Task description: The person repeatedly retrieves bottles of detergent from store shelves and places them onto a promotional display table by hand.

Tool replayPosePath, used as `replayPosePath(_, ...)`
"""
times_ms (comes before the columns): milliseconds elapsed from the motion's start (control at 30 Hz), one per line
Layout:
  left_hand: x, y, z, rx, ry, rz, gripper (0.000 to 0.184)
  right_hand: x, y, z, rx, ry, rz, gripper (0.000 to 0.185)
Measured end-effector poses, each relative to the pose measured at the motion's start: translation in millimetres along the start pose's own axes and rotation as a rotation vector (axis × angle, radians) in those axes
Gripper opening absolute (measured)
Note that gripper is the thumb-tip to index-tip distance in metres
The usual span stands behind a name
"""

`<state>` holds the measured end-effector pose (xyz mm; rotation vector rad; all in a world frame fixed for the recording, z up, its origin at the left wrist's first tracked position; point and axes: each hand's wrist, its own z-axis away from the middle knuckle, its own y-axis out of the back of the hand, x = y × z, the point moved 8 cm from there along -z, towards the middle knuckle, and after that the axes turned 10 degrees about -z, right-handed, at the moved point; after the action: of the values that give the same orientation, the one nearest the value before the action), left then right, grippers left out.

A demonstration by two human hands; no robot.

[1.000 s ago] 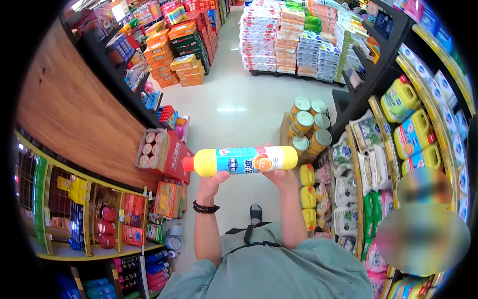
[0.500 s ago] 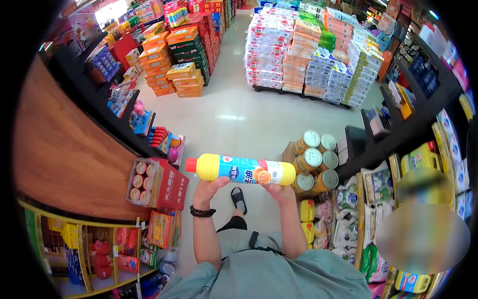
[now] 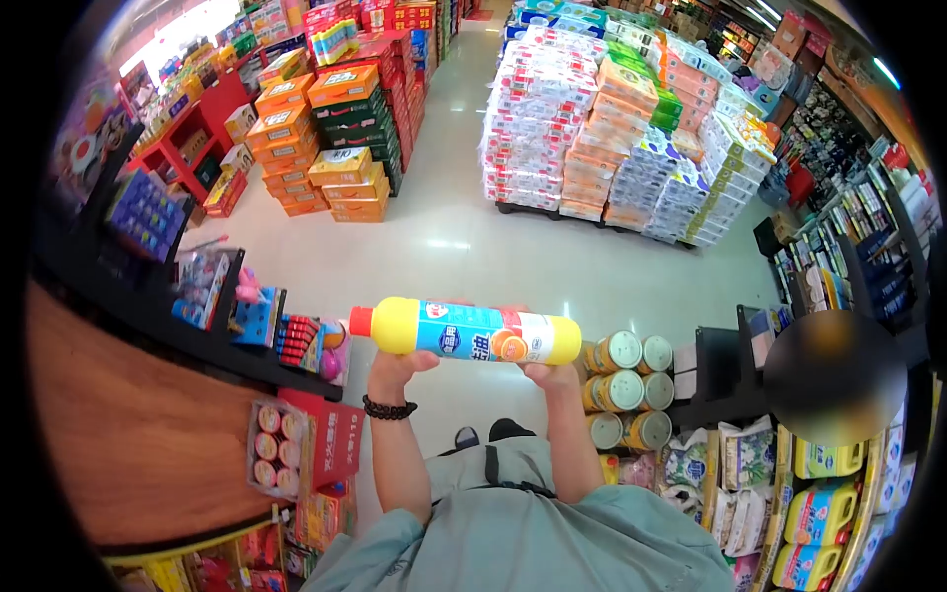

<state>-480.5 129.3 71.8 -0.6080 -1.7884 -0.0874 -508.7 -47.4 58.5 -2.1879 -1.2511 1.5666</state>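
Observation:
A yellow detergent bottle (image 3: pixel 464 333) with a red cap and a blue and white label with an orange on it lies level across both hands. My left hand (image 3: pixel 402 363) is closed round its cap-side end, thumb along the lower edge. Under the base end, my right hand (image 3: pixel 550 373) grips it too, thumb showing below the label. Most of the fingers of both hands are hidden behind the bottle. A dark beaded bracelet (image 3: pixel 390 408) circles my left wrist.
Stacked tissue packs (image 3: pixel 538 128) stand ahead on the right, orange cartons (image 3: pixel 286 138) ahead on the left. Lidded tubs (image 3: pixel 623 370) sit close on my right, beside shelves of yellow jugs (image 3: pixel 821 513). A red box (image 3: pixel 335 439) stands on my left. Tiled floor (image 3: pixel 449 261) runs between.
The view has shifted forward along the aisle, with the tissue packs and cartons nearer. The bottle stays in both hands, moving slightly left in view. My feet have changed position.

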Motion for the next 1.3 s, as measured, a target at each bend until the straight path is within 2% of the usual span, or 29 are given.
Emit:
replayPosePath(100, -25, 27, -42, 0.074, -0.047, 0.051, 0.075, 10, 41, -36, 0.098, -0.048, 0.058, 0.084)
replayPosePath(200, -44, 42, -95, 0.058, 0.023, 0.038, 0.074, 26, 95, -72, 0.132, -0.054, 0.005, 0.085)
replayPosePath(400, -93, 80, -212, 0.067, 0.046, 0.040, 0.079, 49, 212, -163, 0.190, -0.018, -0.111, 0.081)
replayPosePath(500, -107, 109, -282, 0.150, 0.019, 0.070, 0.072, 50, 268, -223, 0.267, -0.061, -0.102, 0.076)
replayPosePath(600, -109, 131, -346, 0.158, -0.009, 0.078, 0.071, 33, 293, -287, 0.228, -0.029, -0.077, 0.079)
replayPosePath(700, -133, 172, -390, 0.281, 0.087, 0.075, 0.071, 10, 283, -368, 0.074, -0.044, -0.258, 0.081)
replayPosePath(800, -131, 189, -433, 0.302, 0.113, -0.005, 0.075, 38, 341, -390, 0.131, -0.105, -0.161, 0.083)
replayPosePath(900, -114, 187, -495, 0.134, 0.081, 0.006, 0.077, 66, 386, -425, 0.184, -0.139, -0.163, 0.085)
replayPosePath(1000, -112, 206, -547, 0.194, -0.070, 0.082, 0.077, 72, 404, -476, 0.201, -0.206, -0.138, 0.086)
replayPosePath(1100, -149, 253, -582, 0.241, 0.033, 0.076, 0.086, 61, 393, -559, 0.055, -0.122, -0.241, 0.083)
replayPosePath(1200, -174, 311, -629, 0.278, 0.042, 0.047, 0.083, 79, 430, -617, 0.007, -0.095, -0.078, 0.087)
replayPosePath(1300, -196, 373, -677, 0.507, -0.028, 0.043, 0.065, 107, 477, -676, 0.076, -0.151, -0.074, 0.086)
